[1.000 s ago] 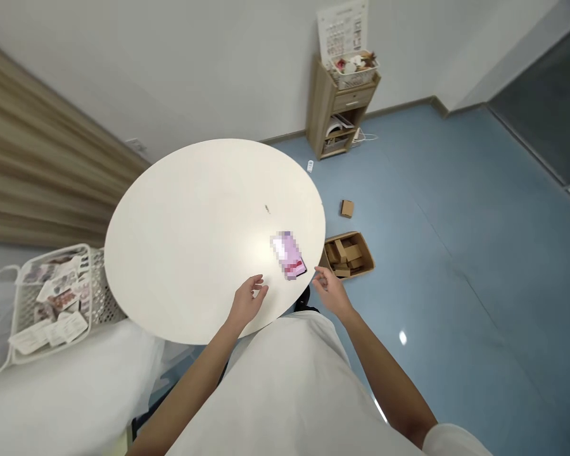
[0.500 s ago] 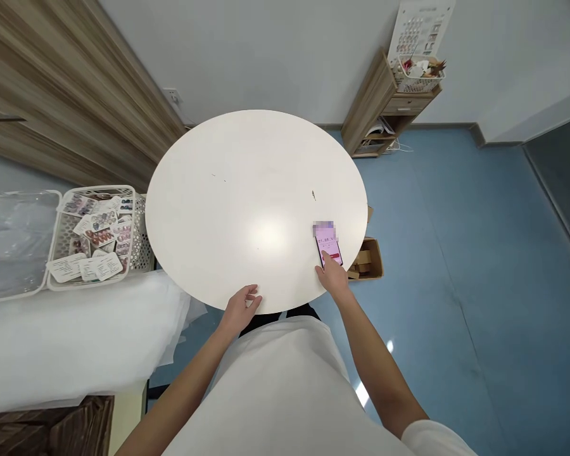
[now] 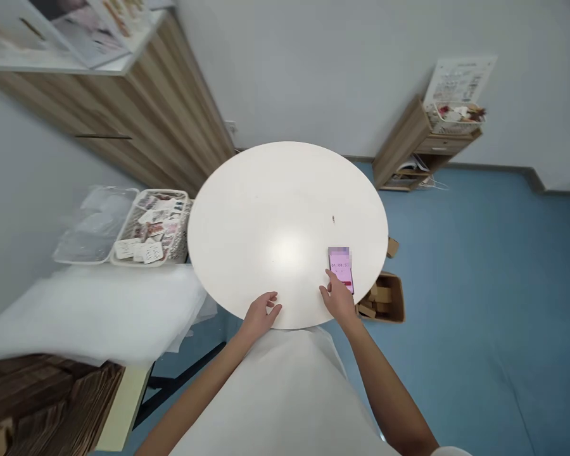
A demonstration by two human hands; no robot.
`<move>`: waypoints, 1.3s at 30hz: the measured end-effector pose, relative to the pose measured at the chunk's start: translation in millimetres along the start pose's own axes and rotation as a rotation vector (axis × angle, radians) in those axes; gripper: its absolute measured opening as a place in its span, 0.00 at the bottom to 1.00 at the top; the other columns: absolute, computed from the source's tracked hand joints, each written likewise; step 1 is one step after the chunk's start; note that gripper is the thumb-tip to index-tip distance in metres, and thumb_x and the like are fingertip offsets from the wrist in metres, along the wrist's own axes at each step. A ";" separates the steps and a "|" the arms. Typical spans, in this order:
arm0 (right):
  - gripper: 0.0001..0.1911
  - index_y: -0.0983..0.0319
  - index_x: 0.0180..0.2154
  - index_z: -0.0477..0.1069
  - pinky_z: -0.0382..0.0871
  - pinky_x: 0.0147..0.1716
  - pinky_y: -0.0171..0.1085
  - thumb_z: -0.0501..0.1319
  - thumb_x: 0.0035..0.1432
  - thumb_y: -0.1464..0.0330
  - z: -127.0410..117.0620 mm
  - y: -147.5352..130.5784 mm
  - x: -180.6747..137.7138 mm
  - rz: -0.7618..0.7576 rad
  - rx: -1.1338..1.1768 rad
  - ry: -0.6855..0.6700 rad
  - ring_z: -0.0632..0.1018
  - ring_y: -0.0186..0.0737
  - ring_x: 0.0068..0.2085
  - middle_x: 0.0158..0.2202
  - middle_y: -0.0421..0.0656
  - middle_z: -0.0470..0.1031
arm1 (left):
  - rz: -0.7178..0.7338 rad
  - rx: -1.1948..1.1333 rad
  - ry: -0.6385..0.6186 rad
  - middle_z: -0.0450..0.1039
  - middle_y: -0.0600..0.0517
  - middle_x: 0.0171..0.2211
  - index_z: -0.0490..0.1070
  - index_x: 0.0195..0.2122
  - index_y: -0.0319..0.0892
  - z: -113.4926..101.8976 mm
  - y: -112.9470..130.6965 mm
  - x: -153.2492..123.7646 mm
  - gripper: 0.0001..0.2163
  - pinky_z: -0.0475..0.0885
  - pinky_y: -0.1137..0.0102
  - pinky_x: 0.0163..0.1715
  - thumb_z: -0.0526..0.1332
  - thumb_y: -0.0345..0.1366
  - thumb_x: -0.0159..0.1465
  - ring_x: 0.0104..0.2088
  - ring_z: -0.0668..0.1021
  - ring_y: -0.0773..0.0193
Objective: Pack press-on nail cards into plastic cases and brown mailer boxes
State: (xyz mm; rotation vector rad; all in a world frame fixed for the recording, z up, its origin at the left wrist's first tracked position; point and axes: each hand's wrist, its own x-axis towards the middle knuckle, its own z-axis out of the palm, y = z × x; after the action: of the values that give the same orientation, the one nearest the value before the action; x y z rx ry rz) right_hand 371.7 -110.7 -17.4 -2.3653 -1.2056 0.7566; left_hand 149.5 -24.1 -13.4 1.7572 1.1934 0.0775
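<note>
- One oval white surface (image 3: pixel 247 215); I count one phone and one small dark scrap on it, plus tiny specks.
- One low cabinet (image 3: pixel 403 142) beyond, to my right; a white tray basket (image 3: pixel 456 127) on top with mixed small items, too blurred for me to name.
- One white basket (image 3: pixel 181 237) left of the surface, heaped with cards and packs; I can't count them.
- One cardboard carton (image 3: pixel 398 301) on the right, several small brown boxes inside; one more brown box (image 3: pixel 392 247) lies outside it.
- Two hands: left (image 3: pixel 261 315) at the near edge, loosely curled, thumb apart, empty; right (image 3: pixel 338 301) half-open, index out, gripping nothing, overlapping the phone's lower left. Contact, can't tell.
- One phone (image 3: pixel 341 269), near right of the surface, screen up; long axis runs away from me, top tipped slightly left.
- One scrap (image 3: pixel 333 219), beyond the phone.
</note>
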 end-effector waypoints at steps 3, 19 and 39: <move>0.25 0.57 0.56 0.53 0.63 0.26 0.37 0.48 0.55 0.63 2.9 -23.1 8.1 -0.123 0.055 -0.069 0.71 0.38 0.29 0.29 0.40 0.68 | -0.007 -0.024 0.111 0.70 0.47 0.44 0.65 0.46 0.43 -12.7 10.8 -5.0 0.18 0.71 0.67 0.31 0.53 0.44 0.57 0.40 0.74 0.60; 0.19 0.56 0.51 0.61 0.64 0.29 0.36 0.48 0.57 0.65 65.1 -159.1 47.5 -0.659 -0.059 -0.528 0.72 0.37 0.30 0.30 0.40 0.71 | -0.386 -0.108 0.531 0.67 0.46 0.48 0.60 0.51 0.44 -115.8 -89.9 -66.9 0.22 0.69 0.69 0.34 0.53 0.47 0.58 0.45 0.71 0.58; 0.16 0.62 0.43 0.68 0.66 0.38 0.40 0.52 0.52 0.74 226.1 -380.1 142.7 -0.657 -0.010 -0.389 0.72 0.39 0.36 0.39 0.46 0.71 | -0.413 -0.177 0.349 0.64 0.47 0.52 0.57 0.55 0.43 -324.7 -210.4 42.0 0.24 0.67 0.70 0.39 0.56 0.39 0.57 0.37 0.75 0.64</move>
State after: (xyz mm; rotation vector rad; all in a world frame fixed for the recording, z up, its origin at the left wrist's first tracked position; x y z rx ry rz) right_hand 66.6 239.7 -27.2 -1.6790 -1.9955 0.9808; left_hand -141.4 234.6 -15.6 1.3469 1.7270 0.2441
